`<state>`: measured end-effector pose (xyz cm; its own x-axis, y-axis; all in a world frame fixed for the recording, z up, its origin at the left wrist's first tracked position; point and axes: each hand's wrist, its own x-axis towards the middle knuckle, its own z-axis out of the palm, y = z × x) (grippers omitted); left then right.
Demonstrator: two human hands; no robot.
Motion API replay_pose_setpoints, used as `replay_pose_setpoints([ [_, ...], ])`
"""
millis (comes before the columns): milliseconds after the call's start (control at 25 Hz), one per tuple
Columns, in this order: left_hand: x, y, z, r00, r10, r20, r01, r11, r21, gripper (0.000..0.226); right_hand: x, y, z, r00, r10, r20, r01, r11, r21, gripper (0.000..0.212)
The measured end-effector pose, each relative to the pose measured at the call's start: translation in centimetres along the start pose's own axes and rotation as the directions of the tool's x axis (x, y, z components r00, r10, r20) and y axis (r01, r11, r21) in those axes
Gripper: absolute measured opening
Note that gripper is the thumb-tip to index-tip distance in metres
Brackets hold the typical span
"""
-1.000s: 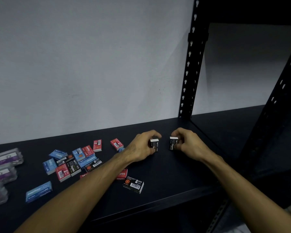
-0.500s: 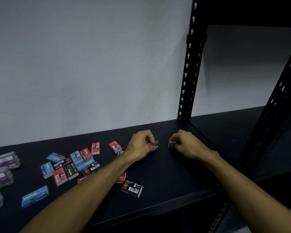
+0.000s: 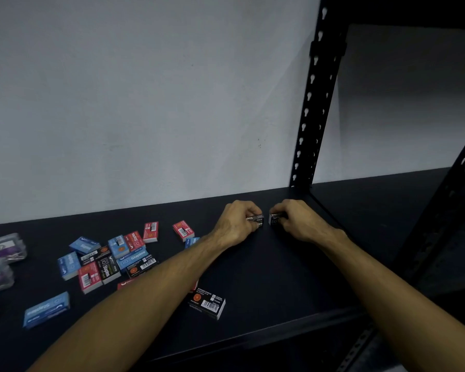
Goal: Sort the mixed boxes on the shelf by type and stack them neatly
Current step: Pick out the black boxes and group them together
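My left hand [image 3: 234,224] grips a small black staple box [image 3: 257,220] low on the black shelf [image 3: 266,285], near its back right corner. My right hand [image 3: 298,222] grips a second black staple box [image 3: 273,219] right beside it; the two boxes sit a small gap apart. Fingers cover most of both boxes. To the left lies a mixed heap of blue, red and black staple boxes [image 3: 110,261]. One black box with a barcode [image 3: 207,303] lies alone near the front edge. A blue box [image 3: 46,310] lies apart at the front left.
A perforated black upright post [image 3: 314,116] rises at the shelf's back right corner, just behind my hands. Clear plastic cases of paper clips [image 3: 3,251] are at the far left. A white wall backs the shelf. Another dark shelf section extends to the right.
Both hands have lowered their black boxes from standing on end to lying low on the shelf, and moved slightly toward the back; the boxes are now closer together.
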<state>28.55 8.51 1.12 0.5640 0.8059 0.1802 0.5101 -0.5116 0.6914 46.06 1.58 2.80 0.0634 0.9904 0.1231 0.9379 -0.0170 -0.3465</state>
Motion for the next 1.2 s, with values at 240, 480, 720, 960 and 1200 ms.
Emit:
replay_pose_setpoints([
  [240,0.0,0.0,-0.2,0.999,-0.019,0.046,0.020,1.000,-0.012,0.030,0.2,0.8,0.6,0.999,-0.016,-0.031,0.017,1.000,0.009,0.031],
  [480,-0.6,-0.1,-1.6,0.992,-0.039,0.117,0.032,0.997,0.066,0.056,-0.4,1.3,1.0,0.998,0.038,-0.049,-0.038,0.999,0.015,0.055],
  [720,-4.4,-0.5,-5.9,0.996,0.031,0.086,-0.038,0.996,0.080,0.062,-2.1,-1.3,0.4,0.977,-0.006,-0.214,0.002,1.000,-0.016,0.050],
  [960,-10.5,-3.2,-13.6,1.000,-0.004,-0.025,0.007,0.993,0.114,0.037,-2.3,-9.8,1.3,0.958,-0.197,-0.207,0.203,0.979,0.009,0.033],
  [1200,-16.1,-9.2,-20.4,0.982,-0.156,-0.108,0.171,0.974,0.148,0.026,-1.9,-20.0,4.9,0.912,-0.396,-0.106,0.403,0.914,0.053,0.030],
])
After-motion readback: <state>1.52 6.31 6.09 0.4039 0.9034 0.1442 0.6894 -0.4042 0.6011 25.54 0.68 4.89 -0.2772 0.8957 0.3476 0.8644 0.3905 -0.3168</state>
